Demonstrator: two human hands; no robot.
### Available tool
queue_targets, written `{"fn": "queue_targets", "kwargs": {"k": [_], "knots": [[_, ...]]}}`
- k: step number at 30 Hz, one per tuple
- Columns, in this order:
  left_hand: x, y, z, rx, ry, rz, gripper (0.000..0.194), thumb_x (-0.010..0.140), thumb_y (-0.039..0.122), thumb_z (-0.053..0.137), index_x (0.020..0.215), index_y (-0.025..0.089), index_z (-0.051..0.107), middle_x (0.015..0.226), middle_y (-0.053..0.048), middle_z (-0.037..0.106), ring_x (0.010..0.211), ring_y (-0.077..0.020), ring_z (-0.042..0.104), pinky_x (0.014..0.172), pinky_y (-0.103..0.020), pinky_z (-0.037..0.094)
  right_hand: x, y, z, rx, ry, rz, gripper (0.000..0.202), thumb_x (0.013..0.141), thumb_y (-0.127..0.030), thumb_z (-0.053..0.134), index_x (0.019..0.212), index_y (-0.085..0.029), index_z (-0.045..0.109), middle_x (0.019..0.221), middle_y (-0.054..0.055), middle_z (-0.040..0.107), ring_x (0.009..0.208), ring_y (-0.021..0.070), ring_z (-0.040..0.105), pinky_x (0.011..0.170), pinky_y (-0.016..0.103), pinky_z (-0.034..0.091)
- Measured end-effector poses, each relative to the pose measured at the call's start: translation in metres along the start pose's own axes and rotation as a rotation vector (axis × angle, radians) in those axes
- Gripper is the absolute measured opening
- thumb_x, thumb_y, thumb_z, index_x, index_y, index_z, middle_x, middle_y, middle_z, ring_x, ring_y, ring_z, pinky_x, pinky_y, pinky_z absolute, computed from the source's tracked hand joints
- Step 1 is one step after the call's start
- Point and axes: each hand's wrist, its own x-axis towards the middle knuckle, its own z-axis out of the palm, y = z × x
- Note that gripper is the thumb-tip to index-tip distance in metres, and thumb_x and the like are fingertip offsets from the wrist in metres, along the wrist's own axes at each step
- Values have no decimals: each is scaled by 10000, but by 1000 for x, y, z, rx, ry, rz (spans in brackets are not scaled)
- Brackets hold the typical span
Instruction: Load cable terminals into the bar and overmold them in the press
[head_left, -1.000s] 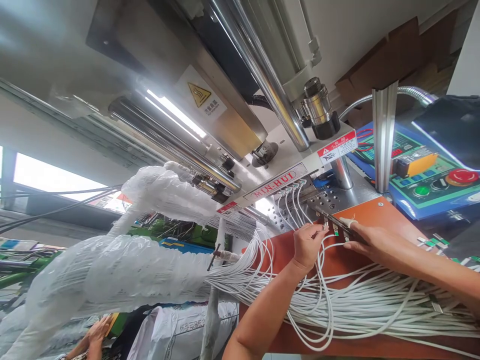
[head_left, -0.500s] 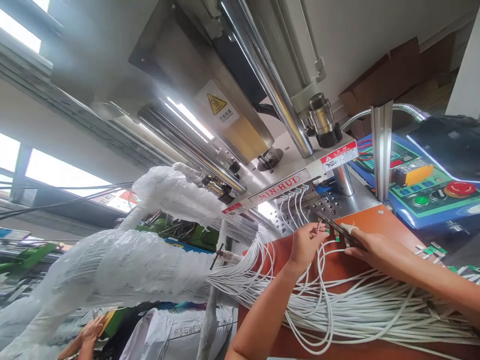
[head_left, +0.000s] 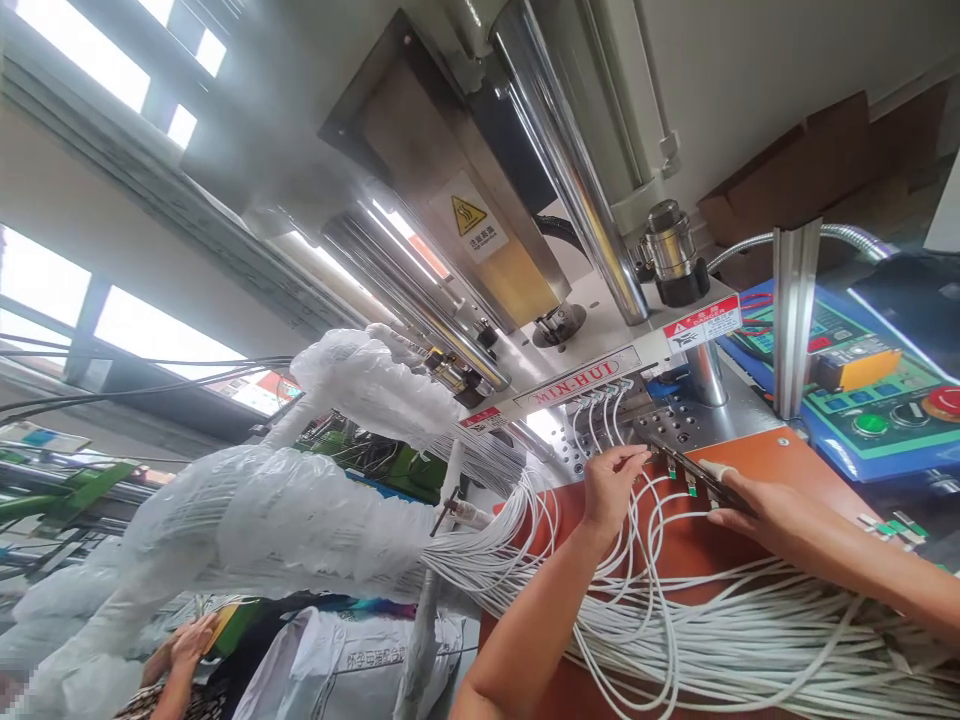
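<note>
My left hand (head_left: 613, 488) pinches at the far left end of a dark metal bar (head_left: 701, 472); what is between its fingertips is too small to make out. My right hand (head_left: 750, 500) is closed on the bar's near end, with a pale cover on one finger. Small green connectors (head_left: 692, 490) on white cables hang along the bar, over the orange board (head_left: 795, 470). A thick bundle of white cables (head_left: 720, 630) lies under my forearms. Beyond my hands, several cables run into the press (head_left: 577, 382) marked MIN-HUI.
A blue control panel (head_left: 877, 390) with a red button stands at the right, behind a metal post (head_left: 795, 320). Plastic-wrapped cable bundles (head_left: 300, 520) fill the left. Another person's hands (head_left: 187, 640) show at the lower left. Loose connectors (head_left: 896, 528) lie at the right.
The view has shifted, so the machine appears further right. My left fingertips have closed together by the bar's end, and the connectors on the bar show more clearly.
</note>
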Motion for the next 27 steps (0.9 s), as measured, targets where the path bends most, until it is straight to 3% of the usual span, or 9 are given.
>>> {"fn": "queue_targets", "kwargs": {"k": [2, 6, 11, 21, 27], "knots": [[-2, -2, 1, 113, -41, 85, 94, 862, 213, 726, 904, 193, 808, 901, -52, 808, 800, -168, 736, 793, -287, 590, -1, -1, -4, 43, -69, 18, 505, 958, -592, 476, 1346, -275, 534, 1133, 87, 762, 971, 307, 735, 767, 372, 535], [-4, -10, 3, 329, -77, 287, 131, 856, 103, 717, 859, 203, 802, 852, -37, 797, 796, -167, 739, 803, -283, 590, -2, -6, -10, 71, -125, 25, 518, 981, -593, 427, 1387, -275, 467, 1193, 84, 740, 1020, 301, 721, 798, 374, 525], [0, -17, 5, 418, -71, 394, 191, 852, 34, 692, 867, 197, 789, 859, -35, 798, 809, -170, 739, 802, -288, 591, -2, -12, -16, 64, -164, 66, 482, 972, -595, 427, 1319, -264, 479, 1159, 85, 737, 1016, 308, 715, 796, 382, 513], [0, -15, 6, 432, -92, 343, 219, 869, 44, 660, 887, 218, 792, 896, -44, 800, 848, -190, 739, 840, -314, 580, -2, -15, -15, 95, -127, 73, 404, 943, -556, 476, 1211, -263, 556, 1089, 94, 763, 934, 306, 722, 769, 384, 510], [2, -19, 9, 416, -79, 327, 236, 871, 38, 638, 887, 218, 790, 888, -43, 795, 840, -187, 725, 840, -318, 571, -1, -20, -19, 33, -48, 26, 457, 927, -529, 516, 1315, -293, 567, 1013, 59, 771, 844, 270, 728, 701, 335, 512]]}}
